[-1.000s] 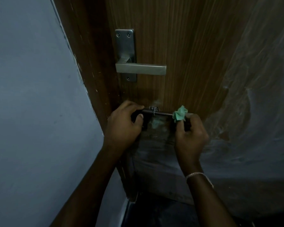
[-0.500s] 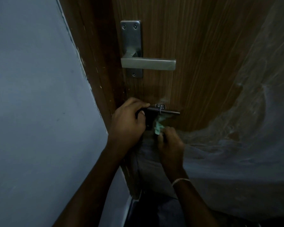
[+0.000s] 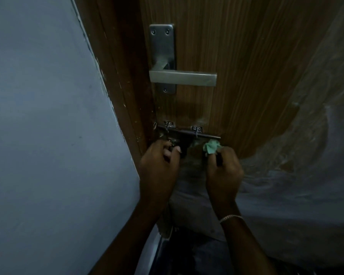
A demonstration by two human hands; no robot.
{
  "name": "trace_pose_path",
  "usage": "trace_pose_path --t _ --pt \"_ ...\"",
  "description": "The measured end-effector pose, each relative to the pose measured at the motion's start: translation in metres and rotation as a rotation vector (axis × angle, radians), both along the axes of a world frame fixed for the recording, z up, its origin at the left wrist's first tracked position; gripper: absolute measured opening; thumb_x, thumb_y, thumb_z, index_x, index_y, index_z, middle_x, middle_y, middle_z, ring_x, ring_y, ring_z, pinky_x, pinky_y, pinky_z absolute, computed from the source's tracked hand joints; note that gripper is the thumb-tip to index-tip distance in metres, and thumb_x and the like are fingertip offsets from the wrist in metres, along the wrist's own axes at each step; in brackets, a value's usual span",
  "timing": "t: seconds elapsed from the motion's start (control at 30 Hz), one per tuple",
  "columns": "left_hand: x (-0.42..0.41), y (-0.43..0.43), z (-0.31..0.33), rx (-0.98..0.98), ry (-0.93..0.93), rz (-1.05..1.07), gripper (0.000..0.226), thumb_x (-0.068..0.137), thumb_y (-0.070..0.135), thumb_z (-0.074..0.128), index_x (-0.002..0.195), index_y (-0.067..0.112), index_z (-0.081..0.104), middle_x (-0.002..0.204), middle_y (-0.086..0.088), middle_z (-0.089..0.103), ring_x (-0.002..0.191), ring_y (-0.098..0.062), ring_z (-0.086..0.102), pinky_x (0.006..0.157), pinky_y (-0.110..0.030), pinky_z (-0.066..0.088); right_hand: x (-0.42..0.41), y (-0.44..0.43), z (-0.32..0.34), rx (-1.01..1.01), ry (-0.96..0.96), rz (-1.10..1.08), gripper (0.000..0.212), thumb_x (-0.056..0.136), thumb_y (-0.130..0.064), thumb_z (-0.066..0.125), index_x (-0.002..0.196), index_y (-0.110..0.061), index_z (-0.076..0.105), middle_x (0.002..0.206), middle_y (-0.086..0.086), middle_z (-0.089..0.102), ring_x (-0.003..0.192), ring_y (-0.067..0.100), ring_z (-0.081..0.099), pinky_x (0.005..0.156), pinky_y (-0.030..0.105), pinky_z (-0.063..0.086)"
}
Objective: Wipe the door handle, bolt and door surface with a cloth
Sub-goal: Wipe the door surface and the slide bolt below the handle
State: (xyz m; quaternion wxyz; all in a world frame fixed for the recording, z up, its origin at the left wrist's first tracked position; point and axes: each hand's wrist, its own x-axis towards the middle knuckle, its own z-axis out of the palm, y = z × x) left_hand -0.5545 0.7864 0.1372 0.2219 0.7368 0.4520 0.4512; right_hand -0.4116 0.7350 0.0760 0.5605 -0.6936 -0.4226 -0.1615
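A brown wooden door (image 3: 246, 56) carries a silver lever handle (image 3: 183, 78) on a tall metal plate. Below it a dark sliding bolt (image 3: 189, 132) runs horizontally through two small brackets. My left hand (image 3: 159, 165) sits just under the bolt's left end, fingers curled around its knob. My right hand (image 3: 223, 169) pinches a small crumpled green cloth (image 3: 212, 146) and presses it against the door right below the bolt's right end. The door below the bolt is covered by cloudy plastic film.
A pale blue-grey wall (image 3: 48, 135) fills the left side, meeting the dark door frame (image 3: 119, 76). Wrinkled plastic film (image 3: 296, 165) covers the door's lower right. A thin bracelet (image 3: 231, 217) circles my right wrist.
My right hand with the cloth went from the bolt's right end to under its middle, then back right. My left hand slid down off the bolt rod, uncovering its left bracket.
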Motion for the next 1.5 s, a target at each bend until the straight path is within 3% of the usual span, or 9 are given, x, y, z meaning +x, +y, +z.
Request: trace_pose_path --t 0.1,0.27,0.43,0.6,0.77,0.87,1.07,1.27,1.5 --pt "0.007 0.001 -0.007 -0.144 0.0 0.0 0.039 0.09 0.039 0.068 0.123 0.019 0.061 0.075 0.013 0.059 0.072 0.005 0.058 0.063 -0.011 0.045 -0.015 0.006 -0.003 -0.154 -0.012 0.104 0.01 0.091 0.0 0.062 0.094 -0.01 0.062 0.093 0.002 0.06 0.078 0.007 0.055 0.067 0.009 0.042" --pt "0.015 0.002 -0.012 -0.121 -0.032 0.053 0.049 0.081 0.045 0.077 0.113 0.016 0.054 0.075 0.007 0.058 0.068 -0.003 0.058 0.06 -0.017 0.045 -0.003 -0.006 -0.012 -0.114 0.069 0.066 0.013 0.09 0.0 0.064 0.09 -0.013 0.061 0.087 -0.001 0.061 0.074 0.009 0.057 0.063 0.015 0.046" --pt "0.028 -0.006 -0.027 -0.476 -0.113 0.107 0.057 0.073 0.053 0.08 0.113 0.019 0.057 0.091 0.01 0.062 0.083 -0.01 0.063 0.056 -0.012 0.038 -0.003 -0.006 -0.004 -0.092 0.093 0.072 0.013 0.09 0.0 0.063 0.089 -0.013 0.06 0.083 -0.001 0.059 0.071 0.012 0.057 0.06 0.032 0.051" --pt "0.031 0.003 -0.027 -0.713 -0.433 -0.071 0.031 0.078 0.042 0.08 0.097 0.021 0.066 0.078 0.003 0.074 0.064 -0.004 0.07 0.045 -0.014 0.047 0.002 -0.012 0.007 -0.038 0.077 0.079 0.012 0.091 0.0 0.062 0.09 -0.012 0.06 0.083 -0.002 0.058 0.07 0.009 0.056 0.061 0.021 0.046" --pt "0.01 -0.003 -0.013 -0.742 -0.405 -0.221 0.042 0.09 0.041 0.068 0.087 -0.001 0.067 0.059 -0.002 0.057 0.048 -0.013 0.049 0.042 -0.021 0.039 0.0 -0.01 0.021 0.126 0.114 0.054 0.013 0.092 -0.001 0.061 0.101 -0.01 0.063 0.09 -0.001 0.062 0.076 0.005 0.058 0.068 0.014 0.047" --pt "-0.013 -0.01 0.005 -0.718 -0.375 -0.3 0.032 0.095 0.038 0.061 0.071 0.018 0.069 0.053 0.005 0.047 0.045 -0.01 0.042 0.041 -0.018 0.035 -0.015 0.006 0.02 0.131 0.186 0.015 0.011 0.091 0.0 0.06 0.098 -0.009 0.062 0.083 0.001 0.061 0.07 0.009 0.058 0.061 0.023 0.051" --pt "-0.021 0.006 0.076 -0.849 -0.512 -0.357 0.023 0.094 0.029 0.059 0.084 0.012 0.07 0.055 0.004 0.047 0.043 -0.008 0.038 0.038 -0.02 0.029 -0.05 0.027 0.006 -0.076 0.138 0.14 0.016 0.09 -0.003 0.065 0.106 -0.005 0.067 0.097 0.007 0.07 0.086 0.013 0.066 0.073 -0.004 0.038" --pt "-0.014 0.019 0.105 -1.011 -0.512 -0.321 0.016 0.094 0.024 0.055 0.092 0.012 0.065 0.049 0.006 0.056 0.036 -0.005 0.042 0.033 -0.014 0.03 -0.043 0.024 0.011 0.18 0.386 -0.047 0.006 0.089 -0.006 0.063 0.094 -0.01 0.066 0.075 -0.01 0.059 0.069 -0.005 0.058 0.06 0.004 0.041" --pt "-0.012 0.019 0.109 -1.075 -0.531 -0.345 0.024 0.094 0.025 0.057 0.081 0.007 0.064 0.046 0.005 0.05 0.035 -0.005 0.043 0.032 -0.015 0.033 -0.057 0.04 0.017 0.114 0.337 0.09 0.011 0.091 -0.001 0.061 0.089 -0.01 0.066 0.08 0.0 0.065 0.073 0.01 0.06 0.065 0.02 0.047"
